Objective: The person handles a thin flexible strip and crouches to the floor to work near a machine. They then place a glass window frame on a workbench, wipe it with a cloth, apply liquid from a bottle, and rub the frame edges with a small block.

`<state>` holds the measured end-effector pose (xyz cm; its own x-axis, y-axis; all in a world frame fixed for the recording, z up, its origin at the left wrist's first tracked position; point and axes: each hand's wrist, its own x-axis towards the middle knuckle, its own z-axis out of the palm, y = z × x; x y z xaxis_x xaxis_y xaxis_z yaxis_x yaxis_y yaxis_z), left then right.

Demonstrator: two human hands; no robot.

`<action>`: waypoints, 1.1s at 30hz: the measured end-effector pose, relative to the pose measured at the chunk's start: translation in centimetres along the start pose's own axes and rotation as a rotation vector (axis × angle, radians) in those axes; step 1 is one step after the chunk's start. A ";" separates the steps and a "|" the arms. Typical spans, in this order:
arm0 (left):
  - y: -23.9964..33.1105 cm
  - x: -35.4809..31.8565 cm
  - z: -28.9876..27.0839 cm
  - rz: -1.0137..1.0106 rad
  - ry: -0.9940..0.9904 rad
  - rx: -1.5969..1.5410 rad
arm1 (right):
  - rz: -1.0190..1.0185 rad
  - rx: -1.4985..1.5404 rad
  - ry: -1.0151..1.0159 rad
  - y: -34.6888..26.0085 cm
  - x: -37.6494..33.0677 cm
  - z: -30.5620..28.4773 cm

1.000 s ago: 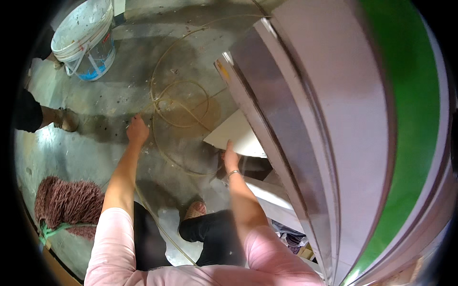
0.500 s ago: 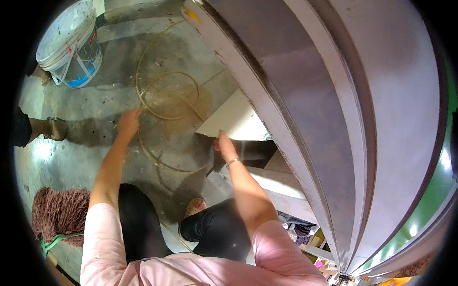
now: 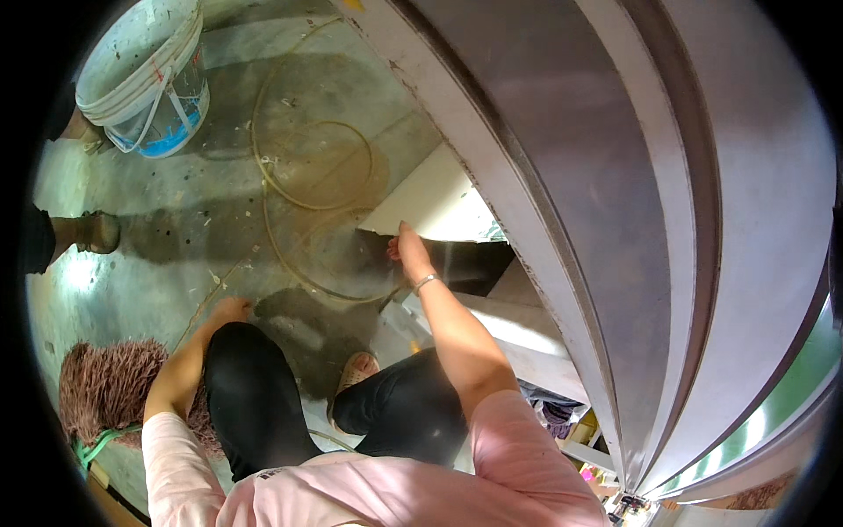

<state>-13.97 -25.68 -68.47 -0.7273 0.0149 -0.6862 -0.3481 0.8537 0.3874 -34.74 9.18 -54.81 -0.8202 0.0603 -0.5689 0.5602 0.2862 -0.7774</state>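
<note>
With its thumb over the edge and fingers curled below, my right hand [image 3: 410, 249] grips the near corner of a white flat board [image 3: 430, 204]. The board's far side goes out of sight beneath the large grey metal-edged structure [image 3: 544, 202]. My left hand [image 3: 231, 309] is low beside my left knee, over the floor; its fingers are too small and shaded to make out. A thin yellowish hose [image 3: 268, 202] lies in loose loops on the concrete, between the board and the bucket, apart from both hands.
A clear-sided bucket [image 3: 189, 110] with blue residue stands at the far left. Another person's shoe [image 3: 98, 233] is near the left edge. A shaggy brown mop head or mat [image 3: 110, 391] lies by my left arm. A pale beam [image 3: 509, 334] runs below the board.
My left hand has come back from the hose loops toward my left knee. My right hand stays on the board's corner, and the view has shifted slightly.
</note>
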 end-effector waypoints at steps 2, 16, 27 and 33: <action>-2.2 1.9 -0.1 0.063 0.135 -0.085 | -0.021 -0.007 -0.021 -0.4 -0.4 0.4; -3.9 8.2 -5.0 0.138 0.395 -0.248 | -0.014 -0.367 -0.242 -1.5 -1.4 -2.8; -3.8 10.8 -7.4 0.175 0.280 -0.101 | -0.215 -0.430 -0.483 -3.0 -19.9 -7.0; -5.4 13.9 -9.8 0.112 0.127 -0.002 | -0.108 -0.419 -0.474 -5.2 -21.6 -10.9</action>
<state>-28.05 -35.16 -74.07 -0.8307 0.0439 -0.5550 -0.2613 0.8494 0.4584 -21.18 16.79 -35.53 -0.6753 -0.3915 -0.6250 0.3063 0.6221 -0.7206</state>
